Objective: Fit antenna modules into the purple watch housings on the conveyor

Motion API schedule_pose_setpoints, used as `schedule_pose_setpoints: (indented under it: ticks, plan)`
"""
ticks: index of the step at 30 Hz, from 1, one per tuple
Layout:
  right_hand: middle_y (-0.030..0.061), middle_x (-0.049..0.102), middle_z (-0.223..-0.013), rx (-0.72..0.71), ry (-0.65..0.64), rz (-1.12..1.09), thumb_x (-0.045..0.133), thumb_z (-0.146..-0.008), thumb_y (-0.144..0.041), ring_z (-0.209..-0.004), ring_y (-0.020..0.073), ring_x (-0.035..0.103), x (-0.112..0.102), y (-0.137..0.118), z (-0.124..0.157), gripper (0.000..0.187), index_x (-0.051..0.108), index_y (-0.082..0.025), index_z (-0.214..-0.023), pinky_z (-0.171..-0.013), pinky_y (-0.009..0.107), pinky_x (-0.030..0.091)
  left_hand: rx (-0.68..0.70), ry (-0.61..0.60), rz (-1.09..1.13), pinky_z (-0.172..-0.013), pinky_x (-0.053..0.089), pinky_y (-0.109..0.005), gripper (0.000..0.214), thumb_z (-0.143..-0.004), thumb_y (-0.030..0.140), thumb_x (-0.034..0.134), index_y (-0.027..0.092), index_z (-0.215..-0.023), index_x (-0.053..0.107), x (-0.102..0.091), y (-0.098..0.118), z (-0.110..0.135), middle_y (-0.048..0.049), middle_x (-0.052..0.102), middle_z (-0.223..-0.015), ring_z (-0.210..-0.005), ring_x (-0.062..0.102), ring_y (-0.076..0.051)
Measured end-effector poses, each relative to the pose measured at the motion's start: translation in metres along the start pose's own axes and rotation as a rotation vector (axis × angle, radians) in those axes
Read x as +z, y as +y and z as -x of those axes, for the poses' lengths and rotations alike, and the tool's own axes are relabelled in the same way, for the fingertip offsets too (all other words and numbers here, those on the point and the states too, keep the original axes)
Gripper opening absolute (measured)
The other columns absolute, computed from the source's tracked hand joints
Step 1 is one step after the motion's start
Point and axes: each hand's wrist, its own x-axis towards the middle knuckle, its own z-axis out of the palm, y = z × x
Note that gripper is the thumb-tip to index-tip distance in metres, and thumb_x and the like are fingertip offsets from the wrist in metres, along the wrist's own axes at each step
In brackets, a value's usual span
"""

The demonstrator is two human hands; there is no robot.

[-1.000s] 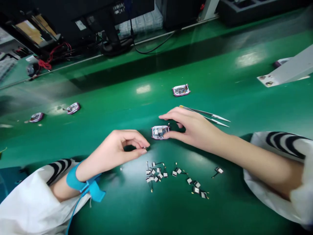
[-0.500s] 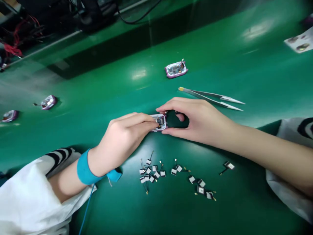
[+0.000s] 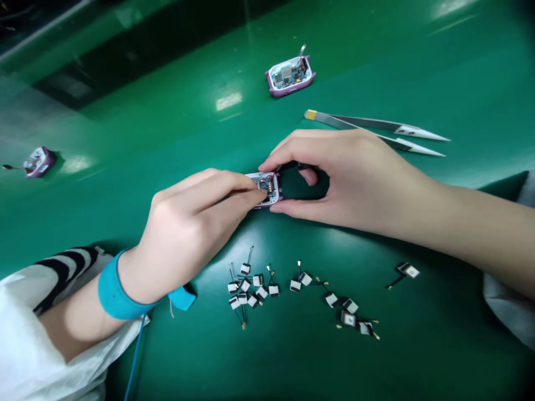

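A small purple-and-white watch case [image 3: 273,189], its circuit board showing, lies between my two hands. My left hand [image 3: 196,223], with a blue wrist strap [image 3: 119,284], covers the case's left end; its fingers are pressed together, their tips over the board. What lies under those fingertips is hidden. My right hand [image 3: 343,172] grips the right end between thumb and a finger, with a gap beneath the palm. A dark bit [image 3: 304,166] shows by its curled finger, too small to name. Tweezers [image 3: 418,131] lie just behind that hand.
Another open watch case [image 3: 290,78] sits farther back, and one more case [image 3: 39,162] at the left. Several small square modules with short leads [image 3: 261,292] are scattered in front of my hands. One such module [image 3: 409,271] lies apart at right. A blue cord [image 3: 136,356] trails from the strap.
The view has moved closer and shifted, so things look larger and the far-left case is out of frame. Both hands keep their hold on the watch case.
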Motion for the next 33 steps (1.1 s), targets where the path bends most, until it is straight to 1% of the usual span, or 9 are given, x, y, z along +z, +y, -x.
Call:
schedule_pose_setpoints:
  ticks: [4, 9, 11, 16, 20, 25, 29, 33]
  plan:
    - [-0.0022, 0.061, -0.087, 0.003, 0.008, 0.016, 0.063, -0.069, -0.023, -0.074, 0.0102, 0.055, 0.000, 0.001, 0.000, 0.022, 0.058, -0.018, -0.090, -0.065, 0.025, 0.043, 0.002, -0.024, -0.013, -0.066, 0.049, -0.023, 0.009, -0.078, 0.013, 0.057, 0.016, -0.085, 0.063, -0.002, 0.001, -0.001, -0.0030, 0.065, -0.087, -0.076, 0.060, -0.014]
    - [-0.0023, 0.061, -0.087, 0.002, 0.005, 0.027, 0.063, -0.069, -0.024, -0.075, 0.0101, 0.055, 0.000, 0.002, 0.000, 0.021, 0.057, -0.017, -0.088, -0.064, 0.024, 0.043, 0.012, -0.031, -0.040, -0.067, 0.048, -0.022, 0.010, -0.079, 0.014, 0.056, 0.016, -0.087, 0.062, -0.002, 0.002, -0.002, -0.0030, 0.065, -0.088, -0.077, 0.060, -0.014]
    - [-0.0022, 0.061, -0.088, 0.003, 0.001, 0.032, 0.062, -0.070, -0.024, -0.075, 0.0103, 0.055, 0.000, 0.002, 0.001, 0.020, 0.057, -0.018, -0.088, -0.064, 0.024, 0.043, -0.011, -0.031, -0.039, -0.066, 0.048, -0.021, 0.009, -0.080, 0.015, 0.056, 0.017, -0.086, 0.063, -0.002, 0.003, -0.002, -0.0016, 0.065, -0.086, -0.075, 0.060, -0.012]
    - [-0.0016, 0.061, -0.089, -0.010, 0.006, 0.031, 0.062, -0.071, -0.025, -0.077, 0.0105, 0.055, 0.000, 0.002, 0.001, 0.020, 0.058, -0.017, -0.089, -0.065, 0.025, 0.042, -0.132, -0.017, 0.017, -0.064, 0.046, -0.016, 0.007, -0.080, 0.017, 0.057, 0.018, -0.080, 0.064, -0.001, 0.008, -0.004, 0.0011, 0.066, -0.080, -0.073, 0.059, -0.008]
    - [-0.0018, 0.061, -0.089, -0.009, 0.002, 0.036, 0.061, -0.071, -0.025, -0.078, 0.0103, 0.055, 0.000, 0.002, 0.001, 0.020, 0.058, -0.017, -0.089, -0.066, 0.024, 0.042, -0.190, -0.005, 0.033, -0.061, 0.046, -0.014, 0.008, -0.080, 0.020, 0.057, 0.020, -0.077, 0.064, -0.001, 0.010, -0.007, 0.0037, 0.066, -0.076, -0.071, 0.059, -0.006]
    - [-0.0017, 0.060, -0.087, -0.001, -0.009, 0.060, 0.060, -0.072, -0.027, -0.078, 0.0112, 0.055, 0.000, 0.002, 0.001, 0.019, 0.057, -0.018, -0.089, -0.065, 0.024, 0.041, -0.225, -0.003, 0.023, -0.059, 0.046, -0.015, 0.008, -0.079, 0.021, 0.057, 0.022, -0.076, 0.065, -0.002, 0.010, -0.007, 0.0051, 0.065, -0.074, -0.070, 0.060, -0.007]
    - [-0.0023, 0.059, -0.087, 0.013, -0.006, 0.076, 0.058, -0.074, -0.032, -0.079, 0.0116, 0.056, 0.000, 0.001, 0.001, 0.020, 0.056, -0.020, -0.090, -0.068, 0.025, 0.041, -0.247, -0.008, 0.025, -0.058, 0.046, -0.015, 0.010, -0.080, 0.022, 0.056, 0.023, -0.076, 0.065, -0.002, 0.011, -0.007, 0.0055, 0.065, -0.073, -0.070, 0.061, -0.007]
    - [-0.0032, 0.059, -0.086, 0.029, -0.007, 0.093, 0.061, -0.071, -0.030, -0.078, 0.0118, 0.056, 0.000, 0.001, 0.001, 0.022, 0.057, -0.019, -0.090, -0.071, 0.027, 0.041, -0.266, -0.006, 0.027, -0.057, 0.044, -0.016, 0.011, -0.081, 0.023, 0.055, 0.023, -0.076, 0.065, 0.001, 0.012, -0.007, 0.0054, 0.065, -0.072, -0.069, 0.060, -0.007]
